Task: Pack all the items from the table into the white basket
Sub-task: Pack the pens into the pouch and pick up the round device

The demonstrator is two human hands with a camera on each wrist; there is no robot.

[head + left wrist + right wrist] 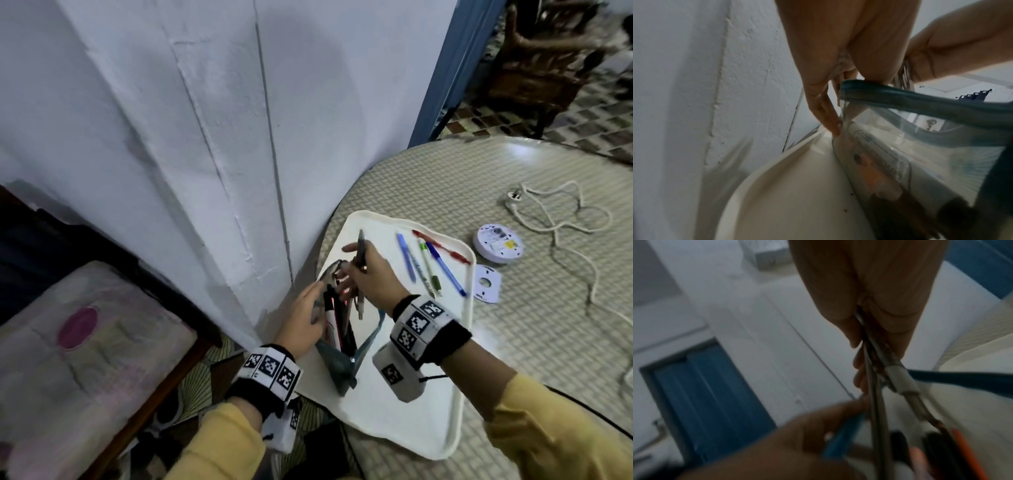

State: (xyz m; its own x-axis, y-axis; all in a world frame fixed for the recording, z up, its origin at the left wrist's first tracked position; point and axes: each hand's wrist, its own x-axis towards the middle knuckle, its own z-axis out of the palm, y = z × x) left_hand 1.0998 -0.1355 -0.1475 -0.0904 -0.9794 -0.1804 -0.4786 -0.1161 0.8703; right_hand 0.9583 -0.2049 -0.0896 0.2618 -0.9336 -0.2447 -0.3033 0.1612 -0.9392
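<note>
Tight on the left, open on the right

The wall [205,171] stands just beside the white tray [411,411] at frame centre, boxing in the pouch [337,359] and both hands. Four pens [431,263] lie across the tray's upper right; lower right of the tray is bare. On the desk [548,342] beyond, a cord [561,219] sprawls at right.

White tray [394,404], teal-edged clear pouch [337,363], blue pens [406,257], yellow sleeves [548,428], checker-patterned tablecloth [531,325]

Round table with a woven-pattern cover

On the table [513,342] lie a white tray [411,421] at the near left, a round white device [499,245], a paper tag [486,284] and a white cord [565,219] farther right.
</note>
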